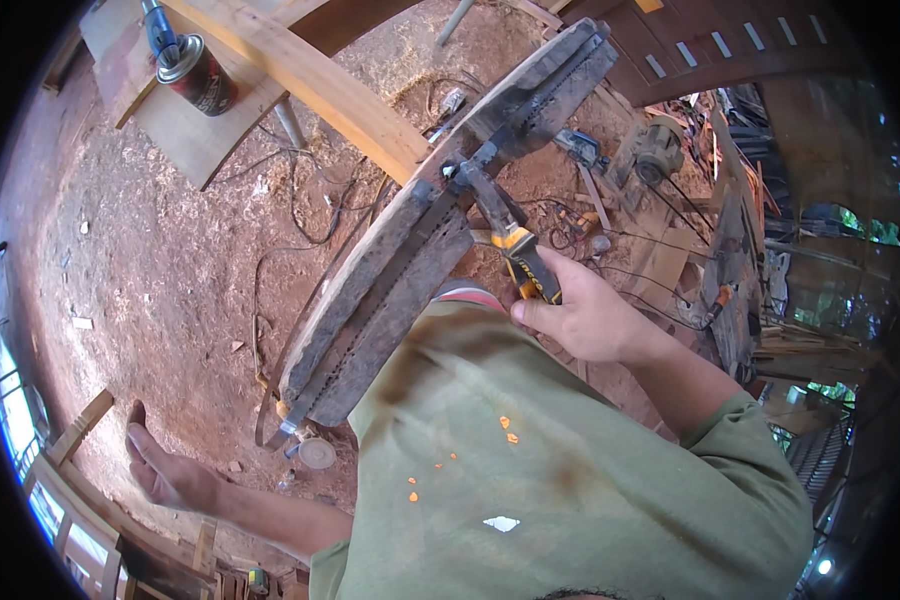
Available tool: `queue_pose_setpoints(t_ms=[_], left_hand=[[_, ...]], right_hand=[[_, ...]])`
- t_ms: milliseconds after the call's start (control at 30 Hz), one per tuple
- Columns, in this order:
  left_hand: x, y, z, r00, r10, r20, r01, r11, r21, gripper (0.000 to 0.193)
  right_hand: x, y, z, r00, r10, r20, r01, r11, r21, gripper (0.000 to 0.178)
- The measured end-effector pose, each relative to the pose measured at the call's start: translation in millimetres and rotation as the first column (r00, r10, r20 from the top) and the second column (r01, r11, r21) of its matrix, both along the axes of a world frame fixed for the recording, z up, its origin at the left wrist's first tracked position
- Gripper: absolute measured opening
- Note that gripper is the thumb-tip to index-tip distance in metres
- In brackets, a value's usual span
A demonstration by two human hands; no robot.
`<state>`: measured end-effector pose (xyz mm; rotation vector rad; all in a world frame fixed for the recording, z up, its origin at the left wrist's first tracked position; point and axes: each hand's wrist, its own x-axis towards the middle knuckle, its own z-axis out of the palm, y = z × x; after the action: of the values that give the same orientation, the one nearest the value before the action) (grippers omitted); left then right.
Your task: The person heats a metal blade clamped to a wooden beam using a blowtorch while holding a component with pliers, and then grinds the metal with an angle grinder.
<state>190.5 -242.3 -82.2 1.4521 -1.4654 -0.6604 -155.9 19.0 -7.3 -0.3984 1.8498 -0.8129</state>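
My right hand (595, 310) is wrapped round the yellow-and-black grip of a hammer (532, 262). The hammer's head lies over the narrow, weathered wooden bench (380, 290), close to where a light wooden plank (320, 85) meets it. A dark groove runs along the bench's length. My left hand (170, 475) hangs out to the left, away from the bench, its fingers stretched out and nothing in them. Nearest to it is a wooden frame (80, 425) at the lower left. A clamp-like metal end (288, 425) shows at the bench's near end.
A dark can (205, 80) holding a blue-handled tool stands on a board at the upper left. Cables (300, 225) trail over the sawdust-covered floor. At the right are a motor (658, 150) with a belt, a power tool (580, 148) and wood scraps.
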Motion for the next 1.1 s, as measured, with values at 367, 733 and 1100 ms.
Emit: queue_pose_setpoints(t_ms=[367, 733, 1100], left_hand=[[-10.4, -2.2, 8.6, 1.000, -0.003, -0.017, 0.003, 1.000, 0.019, 0.028], [-20.8, -12.5, 14.6, 0.999, -0.053, 0.004, 0.054, 0.998, -0.029, 0.031], [-66.9, -29.8, 30.7, 0.969, -0.199, 0.145, 0.208, 0.977, -0.055, 0.032]], right_hand=[[-99.5, -8.1, 13.8, 0.846, 0.506, -0.169, -0.455, 0.849, 0.268, 0.038], [14.3, -1.7, -14.5, 0.997, 0.073, 0.000, -0.073, 0.997, -0.026, 0.051], [-16.9, 4.4, 0.7, 0.991, 0.105, 0.081, -0.108, 0.994, 0.028, 0.042]])
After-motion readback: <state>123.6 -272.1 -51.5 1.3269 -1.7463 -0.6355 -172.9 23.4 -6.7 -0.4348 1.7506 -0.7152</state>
